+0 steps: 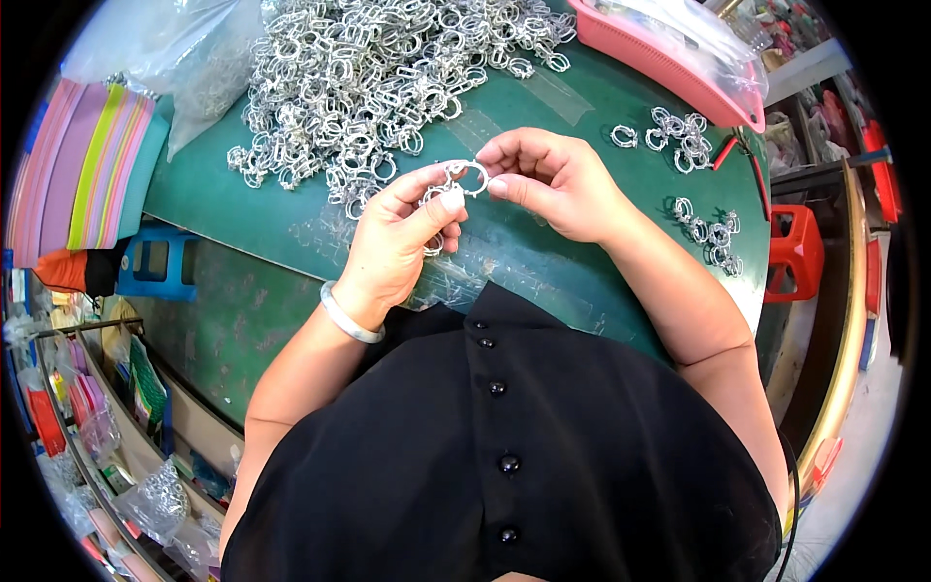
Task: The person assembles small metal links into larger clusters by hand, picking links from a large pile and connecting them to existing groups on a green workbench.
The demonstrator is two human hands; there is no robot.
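Between my hands is a silver-coloured metal ring (pixel 484 175), held just above the green table (pixel 529 257). My left hand (pixel 388 247) pinches the ring's left side between thumb and fingers. More silver rings (pixel 433 244) show under its fingers, partly hidden by them. The thumb and forefinger of my right hand (pixel 572 189) close on the ring's right edge; its other fingers are curled. Beyond my hands lies a big heap of linked metal rings and oval links (pixel 359 82). To the right are two smaller groups, one of round rings (pixel 690 145) and one of linked pieces (pixel 718 238).
A pink basket (pixel 669 63) with clear plastic in it stands at the far right. Near it lies a red-handled tool (pixel 754 173). A clear bag (pixel 199 92) and stacked coloured sheets (pixel 87 170) are at left. A blue stool (pixel 157 264) and red stool (pixel 797 252) flank the table.
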